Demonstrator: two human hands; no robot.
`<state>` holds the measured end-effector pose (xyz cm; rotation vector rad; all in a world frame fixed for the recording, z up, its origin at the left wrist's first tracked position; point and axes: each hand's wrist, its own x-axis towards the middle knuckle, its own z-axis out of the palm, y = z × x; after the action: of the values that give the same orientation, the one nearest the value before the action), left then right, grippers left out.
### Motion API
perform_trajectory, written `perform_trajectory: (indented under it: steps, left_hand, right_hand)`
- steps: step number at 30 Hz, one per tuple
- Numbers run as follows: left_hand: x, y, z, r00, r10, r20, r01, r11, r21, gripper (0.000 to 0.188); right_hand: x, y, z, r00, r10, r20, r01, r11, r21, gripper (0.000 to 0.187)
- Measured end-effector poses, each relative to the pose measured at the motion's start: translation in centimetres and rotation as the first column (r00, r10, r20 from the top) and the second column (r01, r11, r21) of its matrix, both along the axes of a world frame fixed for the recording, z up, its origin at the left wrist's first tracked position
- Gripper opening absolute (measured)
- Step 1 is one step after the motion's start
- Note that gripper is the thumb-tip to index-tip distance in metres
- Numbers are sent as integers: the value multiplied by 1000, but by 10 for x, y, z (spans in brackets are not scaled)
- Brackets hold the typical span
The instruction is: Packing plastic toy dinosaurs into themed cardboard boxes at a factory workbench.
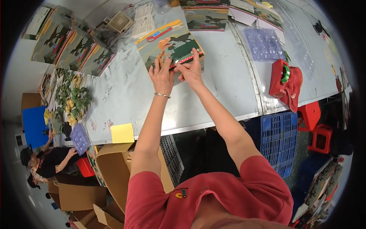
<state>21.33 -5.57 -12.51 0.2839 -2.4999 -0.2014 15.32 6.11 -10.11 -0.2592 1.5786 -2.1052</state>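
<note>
A printed cardboard box (167,42) with dinosaur pictures, a yellow band and a red-dotted edge strip lies on the table in front of me. My left hand (162,78) rests with its fingers spread on the box's near edge. To its right, my right hand (190,72) touches the same edge. Its index finger is stretched over the strip, the thumb points toward my left hand, and the other fingers are partly bent and partly hidden. A thin bracelet circles my left wrist.
More dinosaur boxes (72,44) stand at the far left, others (206,19) at the back. Artificial leaves (72,93) lie left. A clear plastic tray (264,44) and red tape dispenser (278,78) are right. Below are open cartons (82,196) and a blue crate (278,143). A co-worker (49,164) works left.
</note>
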Motion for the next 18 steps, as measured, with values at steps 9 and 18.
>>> perform_trajectory:
  steps: [9,18]
  left_hand:
    - [4,4,9,995,23,102,-12,995,-103,47]
    - [1,-1,17,992,-67,110,58,995,80,32]
  right_hand:
    - [1,-1,3,995,-36,88,29,996,79,82]
    - [8,-5,-35,974,-147,-174,162,984,75,80]
